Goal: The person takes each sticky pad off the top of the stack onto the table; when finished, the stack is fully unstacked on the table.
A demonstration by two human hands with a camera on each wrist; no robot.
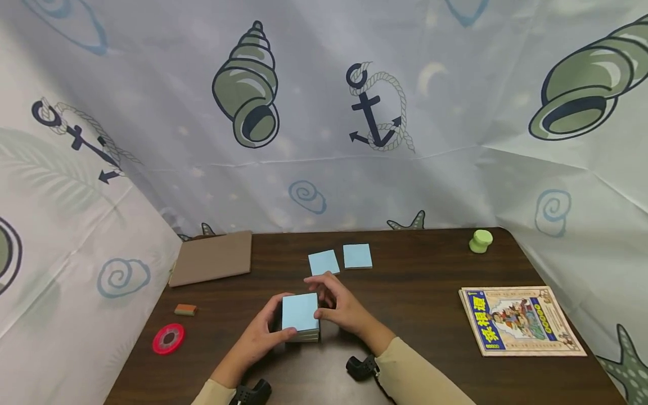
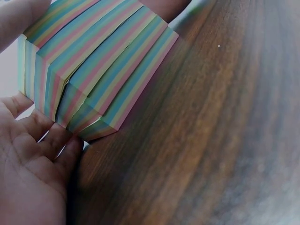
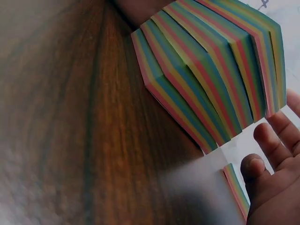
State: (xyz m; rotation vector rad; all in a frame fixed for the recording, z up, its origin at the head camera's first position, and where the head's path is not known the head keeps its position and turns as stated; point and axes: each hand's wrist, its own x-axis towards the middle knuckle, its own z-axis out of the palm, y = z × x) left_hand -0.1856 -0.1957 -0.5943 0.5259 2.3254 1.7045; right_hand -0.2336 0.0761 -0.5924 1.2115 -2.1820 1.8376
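A tall stack of sticky note pads (image 1: 300,311) with a light blue top and rainbow-striped sides stands on the dark wooden table. My left hand (image 1: 260,333) grips its left side, thumb at the front corner and fingers behind. The right hand (image 1: 344,306) is at the stack's right side, its thumb by the top edge and its fingers loosely bent beyond the stack. In the right wrist view those fingers (image 3: 274,145) appear apart from the striped pads (image 3: 206,61). Behind the hands lie two light blue pads, one tilted (image 1: 324,262) and one straighter (image 1: 357,256).
At the back left lies a brown board (image 1: 212,259). Below it are a small orange block (image 1: 185,310) and a red ring-shaped roll (image 1: 169,339). On the right are a green knob-like object (image 1: 480,241) and an illustrated booklet or box (image 1: 521,322).
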